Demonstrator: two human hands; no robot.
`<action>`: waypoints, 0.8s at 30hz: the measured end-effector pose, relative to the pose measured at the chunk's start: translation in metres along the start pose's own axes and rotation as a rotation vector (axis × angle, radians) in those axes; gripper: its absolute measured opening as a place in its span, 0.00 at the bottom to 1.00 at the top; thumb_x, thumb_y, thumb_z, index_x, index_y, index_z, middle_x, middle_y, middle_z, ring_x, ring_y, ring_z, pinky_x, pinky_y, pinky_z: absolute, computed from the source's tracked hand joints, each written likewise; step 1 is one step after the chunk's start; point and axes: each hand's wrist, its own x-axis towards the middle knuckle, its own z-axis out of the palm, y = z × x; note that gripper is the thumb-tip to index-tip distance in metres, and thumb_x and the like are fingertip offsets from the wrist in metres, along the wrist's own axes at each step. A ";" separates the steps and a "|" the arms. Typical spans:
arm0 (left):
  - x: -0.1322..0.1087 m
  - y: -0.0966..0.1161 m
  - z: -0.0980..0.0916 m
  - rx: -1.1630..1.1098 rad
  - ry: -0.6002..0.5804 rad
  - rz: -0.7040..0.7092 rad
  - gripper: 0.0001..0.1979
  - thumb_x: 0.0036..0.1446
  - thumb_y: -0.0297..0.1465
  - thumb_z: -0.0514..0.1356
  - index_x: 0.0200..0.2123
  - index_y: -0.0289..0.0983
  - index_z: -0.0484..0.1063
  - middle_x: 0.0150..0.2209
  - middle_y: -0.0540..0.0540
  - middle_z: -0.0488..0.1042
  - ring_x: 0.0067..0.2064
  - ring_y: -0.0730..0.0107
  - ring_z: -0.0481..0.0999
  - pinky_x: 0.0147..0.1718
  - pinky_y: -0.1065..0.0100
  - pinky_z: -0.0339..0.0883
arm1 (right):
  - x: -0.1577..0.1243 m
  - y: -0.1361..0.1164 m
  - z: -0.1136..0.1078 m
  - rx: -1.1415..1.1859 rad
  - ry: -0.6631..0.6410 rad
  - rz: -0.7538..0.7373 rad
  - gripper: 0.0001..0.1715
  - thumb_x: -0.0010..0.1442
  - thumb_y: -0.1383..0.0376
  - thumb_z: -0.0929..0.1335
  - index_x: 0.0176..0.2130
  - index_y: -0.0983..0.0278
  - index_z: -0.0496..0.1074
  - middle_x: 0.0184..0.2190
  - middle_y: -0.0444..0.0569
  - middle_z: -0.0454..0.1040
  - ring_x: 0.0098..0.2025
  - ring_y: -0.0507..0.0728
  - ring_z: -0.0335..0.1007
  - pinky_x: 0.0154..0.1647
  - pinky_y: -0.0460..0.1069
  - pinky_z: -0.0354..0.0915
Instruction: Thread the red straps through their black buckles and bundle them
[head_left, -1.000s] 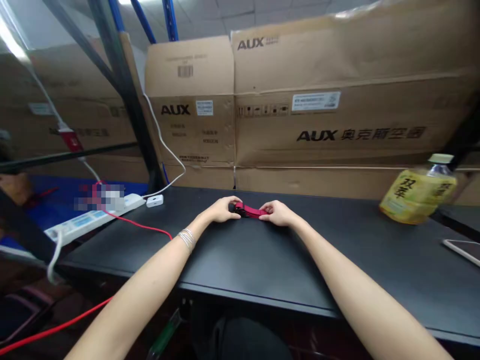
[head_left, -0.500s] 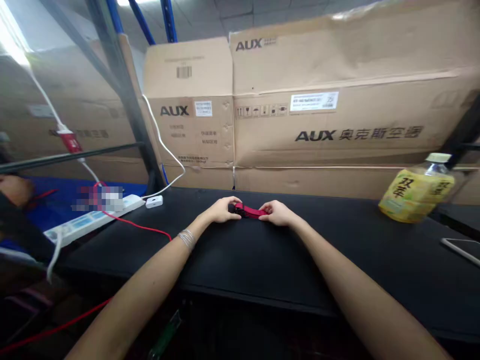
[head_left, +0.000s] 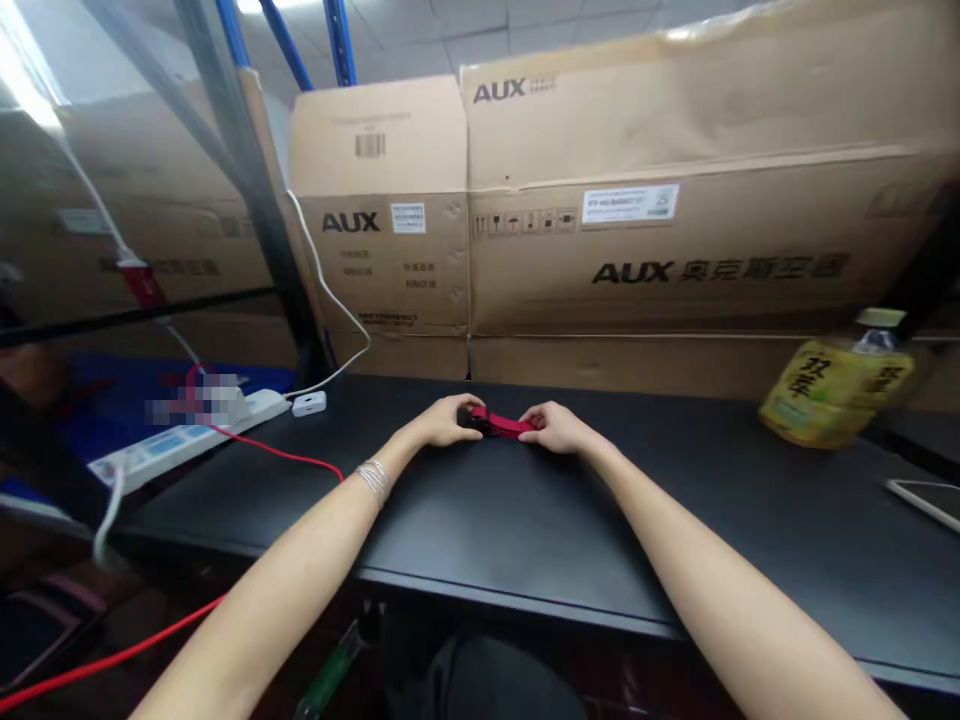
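In the head view, a red strap [head_left: 501, 424] is held near the far edge of the tabletop [head_left: 525, 530], about midway along it. Its black end [head_left: 466, 418] is enclosed by the left hand [head_left: 441, 421], whose fingers are curled closed over it. The opposite end is gripped by the right hand [head_left: 556, 429], also closed, and the strap is kept taut between the two. Whether it touches the surface cannot be told. A silver bracelet [head_left: 373, 480] is worn on the left wrist.

Toward the far left corner, a white power strip [head_left: 187, 447] is laid, with a small white adapter [head_left: 309, 403] just beside it. A red cable [head_left: 285, 452] is run across the tabletop from the strip. Near the far right corner, a yellow-labelled plastic bottle [head_left: 836, 392] is placed, and a flat device [head_left: 924, 502] is seen at the right edge. Cardboard AUX boxes [head_left: 645, 210] are stacked beyond the far edge.
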 end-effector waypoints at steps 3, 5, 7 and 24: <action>0.000 0.000 0.000 -0.006 -0.002 -0.011 0.26 0.41 0.34 0.66 0.46 0.35 0.68 0.36 0.46 0.73 0.33 0.68 0.71 0.31 0.71 0.63 | 0.000 0.000 -0.001 -0.009 -0.003 0.002 0.15 0.47 0.66 0.71 0.38 0.67 0.75 0.31 0.49 0.75 0.32 0.53 0.69 0.34 0.45 0.63; 0.000 0.000 0.000 -0.008 -0.004 -0.015 0.26 0.41 0.34 0.66 0.46 0.35 0.68 0.35 0.46 0.73 0.32 0.69 0.71 0.31 0.71 0.62 | 0.000 0.000 -0.001 -0.011 -0.004 -0.005 0.15 0.47 0.66 0.71 0.38 0.66 0.75 0.31 0.48 0.75 0.32 0.53 0.69 0.34 0.45 0.63; 0.000 0.000 0.000 -0.005 -0.005 -0.017 0.26 0.41 0.34 0.66 0.46 0.35 0.68 0.36 0.47 0.73 0.32 0.69 0.71 0.31 0.71 0.62 | 0.001 0.001 -0.001 -0.009 -0.007 -0.018 0.14 0.47 0.66 0.71 0.38 0.66 0.75 0.31 0.48 0.75 0.32 0.53 0.69 0.34 0.45 0.63; 0.000 0.006 -0.002 0.007 -0.017 -0.022 0.25 0.41 0.34 0.65 0.45 0.35 0.68 0.35 0.47 0.72 0.33 0.69 0.70 0.31 0.71 0.62 | -0.003 -0.007 -0.004 -0.115 -0.006 -0.019 0.12 0.50 0.67 0.70 0.38 0.66 0.74 0.31 0.48 0.75 0.32 0.53 0.69 0.33 0.44 0.61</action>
